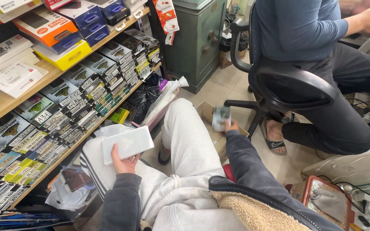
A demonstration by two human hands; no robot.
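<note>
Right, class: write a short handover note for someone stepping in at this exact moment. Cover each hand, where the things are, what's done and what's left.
Left hand: holds a flat white packet over the left knee, beside the shelf of boxed stock.
Right hand: stretched forward, holding a small greyish packet above the open cardboard box on the floor.
Done: one packet in each hand.
Left: neither packet is set down yet.
Nearby: another person sits in the office chair, close to the box.
</note>
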